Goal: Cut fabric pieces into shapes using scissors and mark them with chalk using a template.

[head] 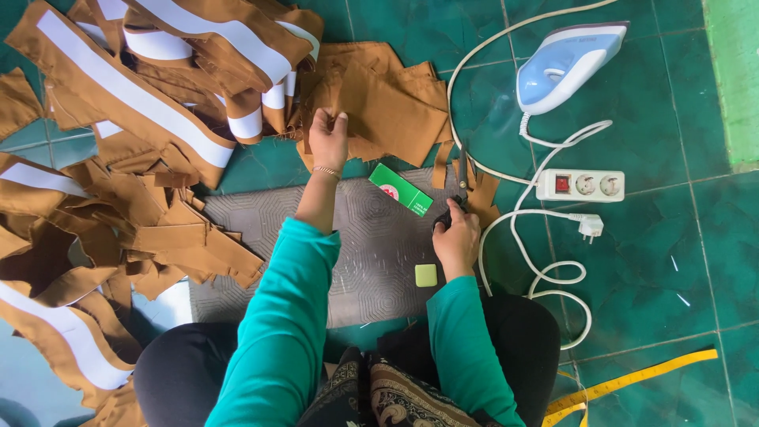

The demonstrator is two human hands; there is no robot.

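Far left, a heap of brown cut pieces (pixel 134 198), many with white strips, lies on the green floor (pixel 680 261). The left hand (pixel 328 138) reaches forward, fingers pinched on the near edge of a brown cloth stack (pixel 387 103) beyond the grey mat (pixel 371 237). This cloth looks light, soft and limp; it would likely droop and slide off its neighbours, so an edge or corner pinch suits it best. A green card (pixel 401 189) and yellow chalk (pixel 425 275) lie on the mat. The right hand (pixel 457 241) is closed on dark scissors (pixel 452 212) at the mat's right edge. Further right: cord, power strip (pixel 579 185), iron (pixel 565 65), tape measure (pixel 632 378).
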